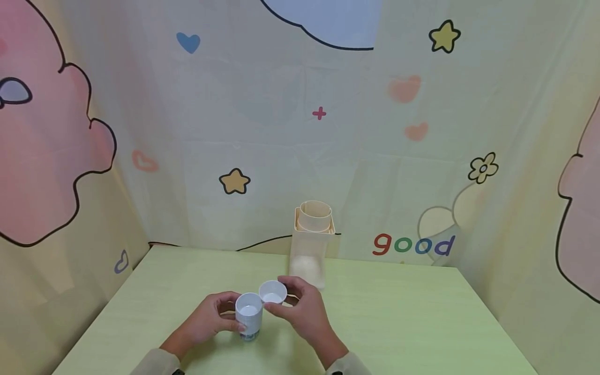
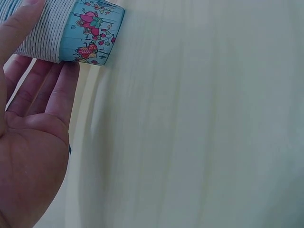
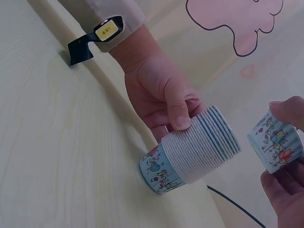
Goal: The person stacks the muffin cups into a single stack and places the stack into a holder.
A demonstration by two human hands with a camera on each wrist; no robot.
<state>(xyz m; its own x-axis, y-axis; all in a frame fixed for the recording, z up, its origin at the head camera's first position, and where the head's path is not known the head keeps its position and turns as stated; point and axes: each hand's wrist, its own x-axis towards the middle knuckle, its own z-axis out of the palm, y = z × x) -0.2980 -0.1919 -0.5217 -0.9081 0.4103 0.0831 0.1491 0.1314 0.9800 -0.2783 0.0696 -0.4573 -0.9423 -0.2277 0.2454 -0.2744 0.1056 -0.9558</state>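
Observation:
My left hand [image 1: 209,316] grips a stack of nested paper cups [image 1: 249,315], thumb on the near side and fingers around the back. White rims pile up along the stack, and the lowest cup [image 3: 161,172] shows a blue wall with a floral print. Between thumb and fingers, my right hand [image 1: 303,308] holds a single paper cup [image 3: 276,142] with the same print. In the head view this single cup [image 1: 273,292] is just right of the stack's top; the right wrist view shows a gap between them. Part of the stack [image 2: 66,31] is cropped in the left wrist view.
A cream cup dispenser [image 1: 311,245] with a round opening on top stands behind the hands, toward the back of the light green table [image 1: 398,312]. A printed cloth backdrop [image 1: 262,120] hangs behind and at both sides. A dark cable [image 3: 236,205] shows in the right wrist view.

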